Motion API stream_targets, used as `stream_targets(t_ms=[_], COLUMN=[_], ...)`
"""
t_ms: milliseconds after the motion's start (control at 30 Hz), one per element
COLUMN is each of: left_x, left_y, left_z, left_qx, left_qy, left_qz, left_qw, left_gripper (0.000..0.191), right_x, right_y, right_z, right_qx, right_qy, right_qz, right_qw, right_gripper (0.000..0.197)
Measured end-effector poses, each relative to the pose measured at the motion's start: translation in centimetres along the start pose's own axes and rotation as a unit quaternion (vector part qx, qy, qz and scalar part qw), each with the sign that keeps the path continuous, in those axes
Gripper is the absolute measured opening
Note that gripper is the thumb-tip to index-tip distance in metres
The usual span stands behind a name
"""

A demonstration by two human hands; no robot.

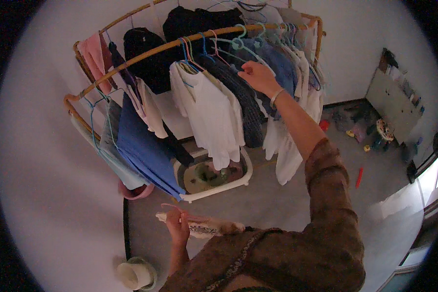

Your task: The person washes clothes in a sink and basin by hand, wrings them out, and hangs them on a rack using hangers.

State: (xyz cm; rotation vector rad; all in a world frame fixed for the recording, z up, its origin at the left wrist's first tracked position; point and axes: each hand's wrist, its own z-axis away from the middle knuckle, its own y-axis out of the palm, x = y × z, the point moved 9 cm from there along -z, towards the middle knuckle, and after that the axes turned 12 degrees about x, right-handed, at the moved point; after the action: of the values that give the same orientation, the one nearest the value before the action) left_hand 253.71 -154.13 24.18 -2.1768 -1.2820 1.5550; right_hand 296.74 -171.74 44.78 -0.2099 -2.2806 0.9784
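Observation:
My left hand (179, 224) is low in front of my body, closed around the top of a cream garment (204, 230) with a dark pattern. A pink hanger hook (171, 205) sticks out above the fist. My right hand (261, 78) is raised to the clothes rack, fingers curled beside a pale green hanger (253, 53) that hangs on the front rail (153, 54). Whether the fingers grip anything cannot be made out. Left of this hand are a dark knitted garment (237, 95) and a white long-sleeved top (208, 106); right of it hangs a blue denim garment (279, 62).
A white-rimmed tub (219, 191) stands under the clothes, with a pink basin (142, 192) to its left. Blue trousers (142, 153) hang at the left. A pale bucket (133, 275) is by the wall. A red stick (359, 177) and toys (357, 133) lie on the floor at right.

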Motion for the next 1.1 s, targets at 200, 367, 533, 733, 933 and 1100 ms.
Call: stream_targets(t_ms=[200,367,533,733,933,1100], left_x=[3.0,5.0,4.7,4.7,4.6,3.0], left_y=[-1.4,-1.4,-2.7,-2.1,-0.2,1.3], left_z=[-0.9,-1.3,-1.3,-2.3,-2.9,-4.0], left_qx=[-0.04,-0.051,-0.056,-0.062,-0.051,-0.033], left_qy=[-0.038,-0.038,-0.053,-0.041,-0.043,-0.034], left_qz=[0.008,-0.013,-0.024,-0.005,0.017,0.021], left_qw=[0.998,0.998,0.997,0.997,0.998,0.999], left_gripper=[0.022,0.023,0.022,0.022,0.022,0.022], right_x=[0.0,-2.6,-1.7,-4.8,-7.0,-9.7], right_y=[3.3,7.2,8.0,3.0,-2.9,-8.6], right_z=[-6.6,-10.5,-11.0,-9.9,-7.6,-6.2], right_qx=[0.05,0.092,0.135,0.037,0.024,-0.098], right_qy=[0.073,0.086,0.131,0.161,0.222,0.16], right_qz=[0.144,0.204,0.214,0.261,0.301,0.424], right_qw=[0.986,0.971,0.959,0.951,0.927,0.886], right_gripper=[0.047,0.048,0.046,0.043,0.041,0.04])
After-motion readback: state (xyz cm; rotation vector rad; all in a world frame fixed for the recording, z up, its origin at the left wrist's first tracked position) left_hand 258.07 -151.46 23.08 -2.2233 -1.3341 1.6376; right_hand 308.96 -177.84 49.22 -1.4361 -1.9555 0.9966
